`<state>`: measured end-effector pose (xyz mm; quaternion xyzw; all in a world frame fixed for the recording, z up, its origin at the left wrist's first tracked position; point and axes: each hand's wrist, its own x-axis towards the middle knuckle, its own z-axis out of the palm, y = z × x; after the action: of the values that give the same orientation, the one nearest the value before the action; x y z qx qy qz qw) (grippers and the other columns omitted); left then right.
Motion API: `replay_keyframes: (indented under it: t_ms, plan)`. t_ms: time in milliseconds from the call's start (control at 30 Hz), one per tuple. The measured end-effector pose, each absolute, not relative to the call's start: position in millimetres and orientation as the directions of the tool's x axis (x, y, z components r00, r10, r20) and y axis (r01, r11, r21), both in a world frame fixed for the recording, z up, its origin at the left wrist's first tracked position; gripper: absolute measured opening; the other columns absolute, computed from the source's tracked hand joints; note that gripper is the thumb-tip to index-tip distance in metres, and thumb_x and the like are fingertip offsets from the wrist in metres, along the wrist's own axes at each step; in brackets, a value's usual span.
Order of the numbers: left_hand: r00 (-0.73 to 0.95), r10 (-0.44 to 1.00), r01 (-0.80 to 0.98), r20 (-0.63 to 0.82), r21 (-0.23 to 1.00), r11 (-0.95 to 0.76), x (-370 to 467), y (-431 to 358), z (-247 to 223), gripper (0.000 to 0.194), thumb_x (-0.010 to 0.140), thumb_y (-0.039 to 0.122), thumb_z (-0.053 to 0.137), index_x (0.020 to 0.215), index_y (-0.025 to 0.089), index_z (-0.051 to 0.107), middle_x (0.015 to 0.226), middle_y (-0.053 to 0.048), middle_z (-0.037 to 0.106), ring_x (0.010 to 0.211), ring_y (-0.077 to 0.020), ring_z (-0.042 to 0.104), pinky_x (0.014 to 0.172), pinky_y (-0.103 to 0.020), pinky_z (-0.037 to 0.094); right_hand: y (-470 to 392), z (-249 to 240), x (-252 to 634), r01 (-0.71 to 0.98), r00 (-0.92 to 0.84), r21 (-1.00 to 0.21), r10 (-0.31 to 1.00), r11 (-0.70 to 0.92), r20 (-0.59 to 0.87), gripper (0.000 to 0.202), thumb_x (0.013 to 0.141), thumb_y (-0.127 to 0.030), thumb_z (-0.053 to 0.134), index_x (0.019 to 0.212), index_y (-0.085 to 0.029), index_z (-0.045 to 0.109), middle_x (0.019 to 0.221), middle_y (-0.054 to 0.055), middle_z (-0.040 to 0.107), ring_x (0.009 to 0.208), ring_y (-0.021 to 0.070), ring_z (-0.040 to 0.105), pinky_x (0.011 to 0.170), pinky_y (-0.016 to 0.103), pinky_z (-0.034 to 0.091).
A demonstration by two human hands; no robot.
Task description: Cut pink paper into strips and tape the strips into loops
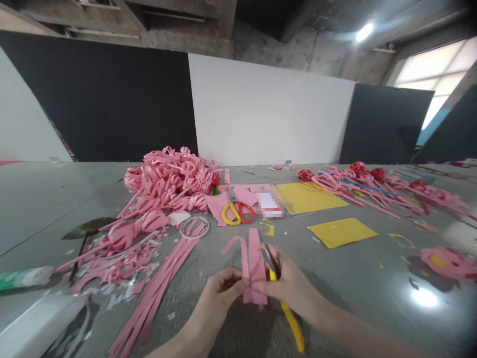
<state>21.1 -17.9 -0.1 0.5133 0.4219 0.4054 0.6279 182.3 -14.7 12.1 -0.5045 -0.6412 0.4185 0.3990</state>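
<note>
My left hand [222, 294] is closed, pinching the left edge of a pink paper piece [255, 258] between thumb and fingers. A narrow strip [244, 251] curls away from the piece's left side. Opposite it, my right hand [285, 278] has its thumb pressed on the same paper, meeting the left thumb. In the right hand's grasp is a yellow-and-black utility knife [288, 318], its dark end pointing away from me. Just beyond the paper lie scissors [238, 213] with one yellow and one red handle loop. Fingers partly hide the paper's middle.
Left are a pink paper-loop heap [167, 174], long pink strips [160, 293], a tape roll [194, 227], paper scraps [122, 266], a green-white tube [26, 277] and white box [40, 323]. Yellow sheets [343, 232], a phone-like object [270, 205] and pink-red paper flowers [357, 179] lie right.
</note>
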Motion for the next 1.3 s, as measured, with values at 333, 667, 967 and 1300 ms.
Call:
replay_keyframes:
  t_ms: [333,667,967,1300]
  plan:
    - [0.382,0.91,-0.347,-0.16,0.888,0.302,25,-21,-10,0.025,0.065,0.04,0.067,0.073,0.017,0.06,0.072,-0.001,0.056,0.069,-0.0126,0.053,0.07,-0.024,0.04,-19,13,179,0.278,-0.154,-0.948,0.981,0.158,0.119,0.04,0.061,-0.013,0.057,0.098,-0.022,0.048,0.082,-0.002,0.055,0.077,0.0151,0.052,0.067,0.025,0.043]
    - [0.383,0.916,-0.307,-0.12,0.919,0.249,25,-22,-8,0.021,0.07,0.037,0.063,0.077,0.017,0.061,0.074,-0.001,0.056,0.071,-0.0129,0.051,0.071,-0.024,0.039,-19,10,178,0.24,-0.155,-0.954,0.977,0.18,0.146,0.037,0.062,-0.014,0.055,0.098,-0.02,0.047,0.08,-0.001,0.054,0.076,0.0148,0.051,0.068,0.026,0.042]
    - [0.353,0.936,0.072,-0.017,0.997,-0.009,20,-15,-5,0.022,0.072,0.036,0.058,0.067,0.015,0.06,0.06,0.002,0.052,0.062,-0.0129,0.045,0.059,-0.022,0.032,-18,8,179,0.3,-0.182,-0.941,0.978,0.158,0.107,0.034,0.06,-0.013,0.057,0.092,-0.02,0.048,0.076,-0.003,0.052,0.072,0.0134,0.051,0.065,0.024,0.042]
    - [0.413,0.903,-0.289,-0.12,0.923,0.255,23,-20,-10,0.019,0.073,0.032,0.061,0.084,0.016,0.064,0.074,-0.001,0.054,0.069,-0.0119,0.047,0.068,-0.023,0.037,-17,7,178,0.129,-0.146,-0.988,0.987,0.084,0.065,0.043,0.062,-0.014,0.059,0.102,-0.021,0.048,0.087,-0.001,0.057,0.087,0.0168,0.053,0.076,0.028,0.043]
